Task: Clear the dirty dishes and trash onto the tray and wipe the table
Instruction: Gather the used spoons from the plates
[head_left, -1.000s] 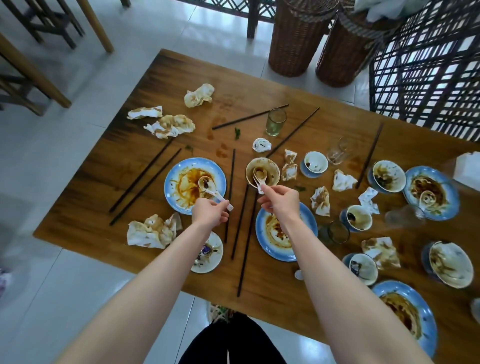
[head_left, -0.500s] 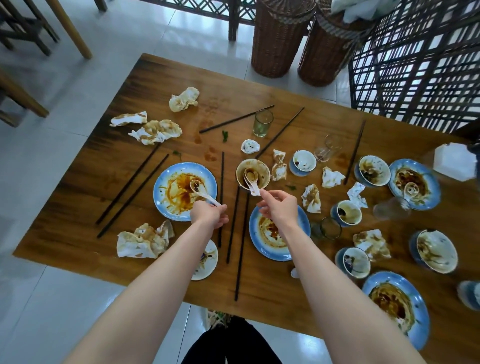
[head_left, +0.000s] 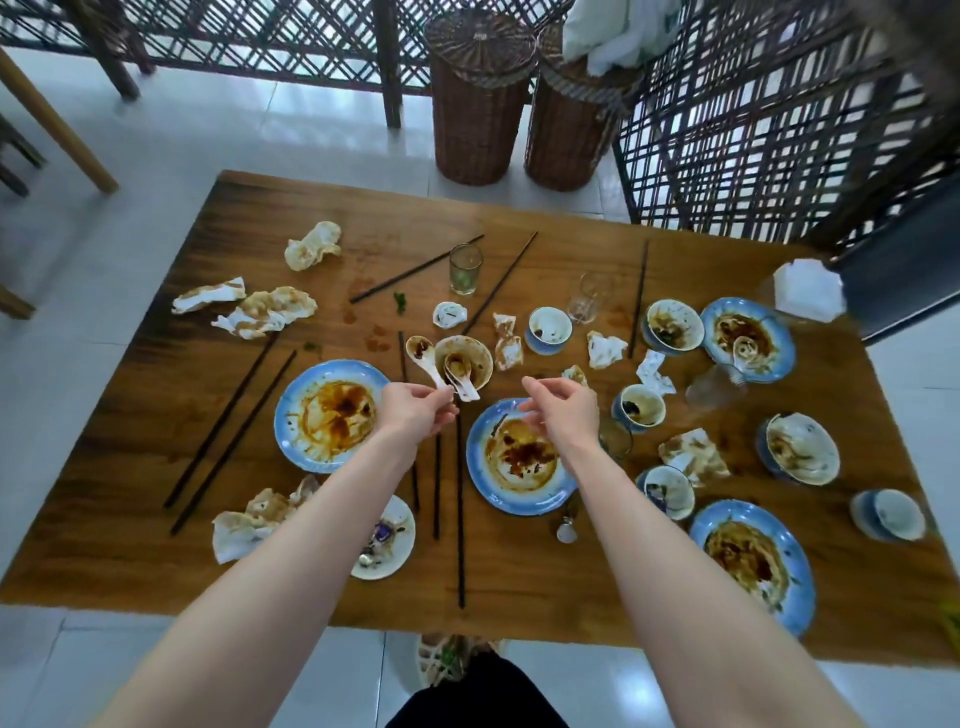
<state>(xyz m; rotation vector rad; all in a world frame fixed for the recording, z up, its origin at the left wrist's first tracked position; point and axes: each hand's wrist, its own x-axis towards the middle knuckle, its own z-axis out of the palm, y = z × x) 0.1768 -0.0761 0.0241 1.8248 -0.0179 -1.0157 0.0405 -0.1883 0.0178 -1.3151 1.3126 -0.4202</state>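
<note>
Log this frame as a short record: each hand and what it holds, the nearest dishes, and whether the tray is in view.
left hand: pinches the handle of a white spoon, just left of the bowl
right hand: loosely curled, holds nothing, above a plate
bowl: dirty, second spoon inside
table: chopsticks and napkins scattered among the dishes
tray: not in view

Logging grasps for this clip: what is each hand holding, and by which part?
The left hand pinches a white spoon by the end of its handle. The right hand holds nothing.
</note>
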